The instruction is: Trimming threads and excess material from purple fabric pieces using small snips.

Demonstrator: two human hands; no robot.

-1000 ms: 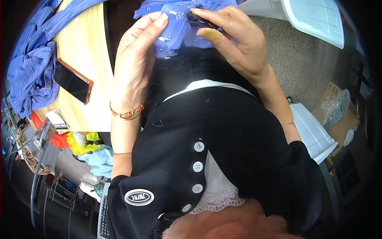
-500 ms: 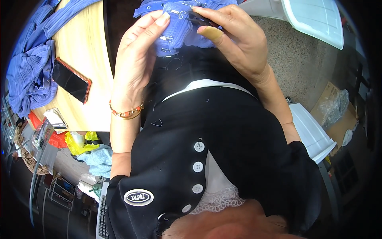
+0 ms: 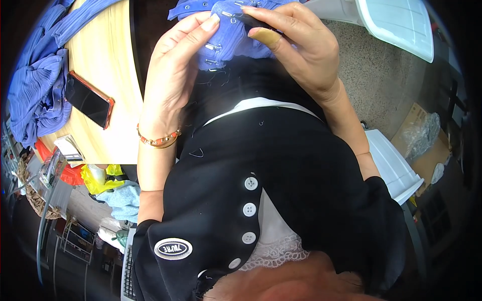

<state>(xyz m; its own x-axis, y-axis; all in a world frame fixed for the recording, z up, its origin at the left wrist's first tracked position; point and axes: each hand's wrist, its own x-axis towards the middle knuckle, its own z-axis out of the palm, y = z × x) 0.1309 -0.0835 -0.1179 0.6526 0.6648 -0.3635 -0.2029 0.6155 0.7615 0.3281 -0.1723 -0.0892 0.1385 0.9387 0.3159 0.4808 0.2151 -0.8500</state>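
A blue ribbed-knit garment (image 3: 230, 42) is held in loose folds, silvery metal pins (image 3: 213, 47) spaced along it; a slim black tool (image 3: 254, 21) is held close beside the uppermost.

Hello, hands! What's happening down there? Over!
Left hand pinching blue cloth. Right hand gripping dark tool, partly hidden by fingers. Metal pins on cloth. No obstruction seen between hands.
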